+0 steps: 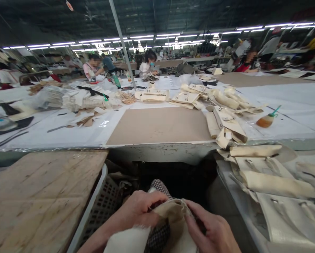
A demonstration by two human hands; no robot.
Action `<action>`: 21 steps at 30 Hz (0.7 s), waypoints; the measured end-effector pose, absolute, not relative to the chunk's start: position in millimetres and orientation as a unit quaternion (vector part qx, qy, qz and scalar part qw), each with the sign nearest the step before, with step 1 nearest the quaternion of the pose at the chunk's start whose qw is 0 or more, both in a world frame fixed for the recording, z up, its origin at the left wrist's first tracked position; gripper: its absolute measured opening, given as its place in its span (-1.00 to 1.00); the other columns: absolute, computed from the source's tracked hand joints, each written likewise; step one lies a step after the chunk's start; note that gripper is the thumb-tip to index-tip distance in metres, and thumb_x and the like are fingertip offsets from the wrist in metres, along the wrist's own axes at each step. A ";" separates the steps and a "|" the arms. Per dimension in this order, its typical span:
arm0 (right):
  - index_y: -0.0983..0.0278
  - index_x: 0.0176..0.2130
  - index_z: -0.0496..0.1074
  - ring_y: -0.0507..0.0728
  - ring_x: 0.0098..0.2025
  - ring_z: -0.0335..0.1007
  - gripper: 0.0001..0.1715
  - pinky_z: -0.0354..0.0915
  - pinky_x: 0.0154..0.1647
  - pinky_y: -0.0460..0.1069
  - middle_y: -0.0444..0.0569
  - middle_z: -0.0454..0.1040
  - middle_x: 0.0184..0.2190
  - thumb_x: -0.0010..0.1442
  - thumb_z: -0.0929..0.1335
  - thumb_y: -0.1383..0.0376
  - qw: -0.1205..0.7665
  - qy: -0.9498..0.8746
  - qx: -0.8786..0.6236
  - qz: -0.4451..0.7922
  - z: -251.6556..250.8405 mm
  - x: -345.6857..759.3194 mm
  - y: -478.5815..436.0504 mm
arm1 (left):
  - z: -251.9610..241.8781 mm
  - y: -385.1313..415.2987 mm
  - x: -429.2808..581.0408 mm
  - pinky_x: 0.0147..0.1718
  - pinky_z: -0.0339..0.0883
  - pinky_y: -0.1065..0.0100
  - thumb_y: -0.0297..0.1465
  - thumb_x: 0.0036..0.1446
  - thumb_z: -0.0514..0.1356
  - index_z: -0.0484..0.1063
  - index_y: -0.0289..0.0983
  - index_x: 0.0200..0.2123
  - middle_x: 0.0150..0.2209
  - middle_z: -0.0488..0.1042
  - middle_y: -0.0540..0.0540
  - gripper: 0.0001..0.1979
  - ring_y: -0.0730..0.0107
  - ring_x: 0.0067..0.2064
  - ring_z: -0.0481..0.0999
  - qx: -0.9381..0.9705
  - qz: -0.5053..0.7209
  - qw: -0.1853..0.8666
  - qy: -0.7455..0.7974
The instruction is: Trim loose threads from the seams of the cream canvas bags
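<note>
Low in the head view, in my lap below the table edge, I hold a cream fabric piece [173, 218] with both hands. My left hand [139, 211] pinches its left upper edge, fingers curled over the cloth. My right hand [212, 232] grips the right side, fingers bent onto the fabric. A checked black-and-white cloth [160, 235] shows under the cream piece. A brown cardboard sheet [160, 124] lies on the white table straight ahead of my hands.
Cream leather-like cut pieces [268, 175] are stacked at my right, more piles [226, 123] beyond the cardboard. A glue bottle with a green brush [265, 120] lies right. A wooden board [41, 189] and plastic crate [102, 207] sit left. Other people work at far tables.
</note>
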State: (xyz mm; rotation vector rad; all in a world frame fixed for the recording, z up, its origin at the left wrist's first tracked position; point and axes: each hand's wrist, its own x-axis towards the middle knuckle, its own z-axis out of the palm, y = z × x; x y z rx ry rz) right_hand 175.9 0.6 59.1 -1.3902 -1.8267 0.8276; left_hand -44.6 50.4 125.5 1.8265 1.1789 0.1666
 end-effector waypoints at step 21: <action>0.08 0.03 0.50 0.11 -0.34 0.60 -0.54 0.39 -0.36 -0.12 -0.13 0.65 -0.28 0.24 0.20 0.31 0.284 -0.731 -0.537 0.310 73.3 177.4 14.7 | 161.5 100.3 -17.3 -0.27 0.26 0.44 -0.34 -0.06 0.42 0.52 -0.19 -0.25 -0.19 0.45 0.04 -0.74 0.36 -0.23 0.46 0.825 -0.003 0.398 0.402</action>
